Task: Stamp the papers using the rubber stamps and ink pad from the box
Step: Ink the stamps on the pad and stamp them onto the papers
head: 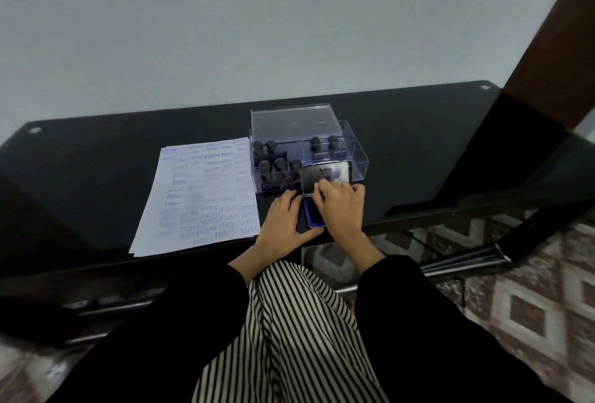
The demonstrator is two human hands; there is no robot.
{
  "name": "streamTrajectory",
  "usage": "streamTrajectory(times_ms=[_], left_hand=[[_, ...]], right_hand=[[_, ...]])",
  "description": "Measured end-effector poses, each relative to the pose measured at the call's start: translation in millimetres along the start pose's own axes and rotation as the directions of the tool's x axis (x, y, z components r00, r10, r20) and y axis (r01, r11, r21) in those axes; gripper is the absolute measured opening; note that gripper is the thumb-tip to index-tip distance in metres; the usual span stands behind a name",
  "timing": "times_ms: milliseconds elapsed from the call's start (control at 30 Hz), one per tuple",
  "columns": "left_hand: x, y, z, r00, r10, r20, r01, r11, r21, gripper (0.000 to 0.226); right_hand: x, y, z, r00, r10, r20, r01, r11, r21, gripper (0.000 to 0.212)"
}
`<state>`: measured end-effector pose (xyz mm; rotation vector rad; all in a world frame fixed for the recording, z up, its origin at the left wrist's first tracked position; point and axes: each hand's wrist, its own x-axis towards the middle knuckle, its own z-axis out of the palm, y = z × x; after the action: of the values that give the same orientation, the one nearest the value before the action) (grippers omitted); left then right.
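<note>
- Up front, a flat rectangular ink pad [313,215] with a blue base lies at the near edge of a glossy black glass table [96,177]; its shiny metal lid [325,174] is tilted up.
- Right hand [339,206]: fingers bunched and curled over the lid's near edge, apparently pinching it; they hide most of the pad.
- Left hand [285,222]: flat on the glass just left of the pad, fingers together, thumb out toward the base.
- Clear hard-plastic box [357,157] behind the pad holds round-knobbed black stamps [273,164]; its clear cover [293,122] sits at the back.
- Blue-stamped white papers [199,196] lie stacked left of the box.
- Striped cloth [299,322] and patterned floor [531,306] show below.
</note>
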<state>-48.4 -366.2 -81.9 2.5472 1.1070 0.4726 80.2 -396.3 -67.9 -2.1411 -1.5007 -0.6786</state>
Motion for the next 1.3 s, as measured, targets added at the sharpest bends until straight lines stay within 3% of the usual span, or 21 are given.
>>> streamTrajectory(times_ms=[467,700,967,1300], left_hand=[[-0.6,-4.3,7.2,1.000,-0.005,0.010,0.004,0.998,0.065,0.084],[-0.7,-3.6,8.0,1.000,-0.010,0.029,0.007,0.993,0.116,0.084],[-0.7,-3.8,9.6,1.000,-0.014,0.025,0.011,0.993,0.116,0.083],[-1.1,-2.5,5.1,0.999,-0.020,0.048,0.015,0.996,0.087,0.083]], right_hand=[[-3.6,3.5,13.8,0.989,-0.013,-0.144,0.024,0.997,0.075,0.031],[5.9,3.4,19.2,0.993,0.000,-0.116,0.008,0.998,0.066,0.031],[-10.3,6.6,16.8,0.973,-0.029,-0.228,0.040,0.998,0.045,0.030],[6.4,1.6,18.7,0.988,0.014,-0.154,0.000,0.996,0.088,0.032]])
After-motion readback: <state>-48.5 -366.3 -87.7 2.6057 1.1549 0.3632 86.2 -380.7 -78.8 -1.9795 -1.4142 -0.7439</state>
